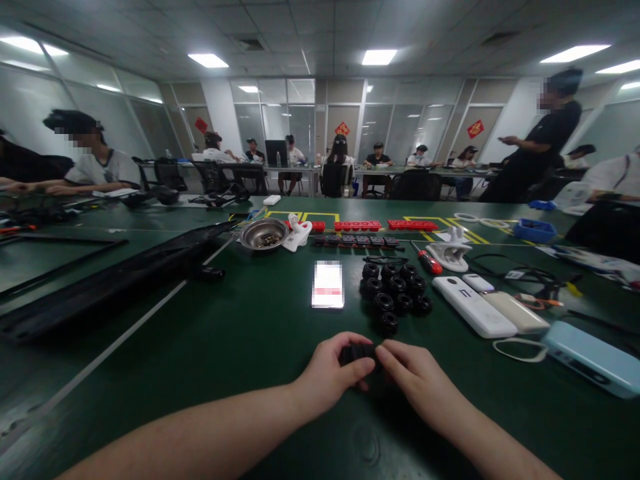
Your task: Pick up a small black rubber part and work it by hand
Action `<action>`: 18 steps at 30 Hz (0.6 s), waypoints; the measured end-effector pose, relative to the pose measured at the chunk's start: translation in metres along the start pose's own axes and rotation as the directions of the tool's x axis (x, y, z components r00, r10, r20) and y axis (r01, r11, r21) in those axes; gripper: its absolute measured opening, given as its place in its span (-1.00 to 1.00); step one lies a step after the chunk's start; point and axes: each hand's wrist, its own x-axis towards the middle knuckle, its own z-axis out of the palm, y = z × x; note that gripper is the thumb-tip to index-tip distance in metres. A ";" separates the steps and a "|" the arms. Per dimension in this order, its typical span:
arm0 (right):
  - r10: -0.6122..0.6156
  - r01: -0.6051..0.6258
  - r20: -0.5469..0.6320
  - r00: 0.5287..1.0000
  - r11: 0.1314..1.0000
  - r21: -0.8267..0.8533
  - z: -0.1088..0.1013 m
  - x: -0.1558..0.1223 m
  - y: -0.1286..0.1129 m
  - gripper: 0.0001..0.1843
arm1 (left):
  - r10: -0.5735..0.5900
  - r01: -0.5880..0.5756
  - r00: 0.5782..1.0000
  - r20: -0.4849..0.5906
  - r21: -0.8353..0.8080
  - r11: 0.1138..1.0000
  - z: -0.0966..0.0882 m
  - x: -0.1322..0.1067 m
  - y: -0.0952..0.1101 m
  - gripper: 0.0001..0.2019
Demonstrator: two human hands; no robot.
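Observation:
Near the front of the green table, my left hand (330, 373) is wrapped around a small black part (356, 353) whose exact kind I cannot make out. The fingers of my right hand (407, 370) pinch the same part at its right end, so much of it is covered. Just beyond my hands lies a group of small black wheels (397, 285). A phone with a bright screen (328, 285) rests flat to their left. Farther back, a row of black parts (357, 241) stretches in front of several red trays (357, 226).
A metal bowl (246, 244) holds small pieces. On the right are a screwdriver (432, 263), a white power bank (473, 307), a light blue device (595, 360) and a blue bin (535, 231). A long black piece (120, 287) crosses the left side. Other people sit or stand beyond.

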 end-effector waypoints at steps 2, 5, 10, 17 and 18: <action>-0.037 0.036 0.029 0.999 0.999 0.002 0.000 0.000 -0.002 -0.72 | -0.004 0.004 1.000 0.019 -0.015 1.000 -0.001 0.001 -0.001 -0.58; -0.112 0.112 0.010 0.994 0.994 0.020 -0.001 -0.003 -0.006 -0.80 | 0.012 -0.012 1.000 -0.002 -0.019 1.000 -0.002 0.002 -0.001 -0.59; -0.062 0.062 -0.081 0.995 0.998 -0.001 -0.002 -0.003 -0.005 -0.77 | 0.042 -0.042 0.999 -0.033 0.004 0.999 -0.001 -0.002 0.002 -0.65; -0.035 0.037 0.047 0.998 0.999 -0.037 -0.002 0.001 -0.003 -0.66 | 0.038 -0.039 0.999 0.022 0.021 0.999 0.000 -0.002 -0.001 -0.61; -0.057 0.058 0.058 0.997 0.998 -0.020 -0.003 0.000 -0.004 -0.75 | 0.033 -0.033 0.999 0.020 0.007 0.999 -0.001 0.000 -0.002 -0.60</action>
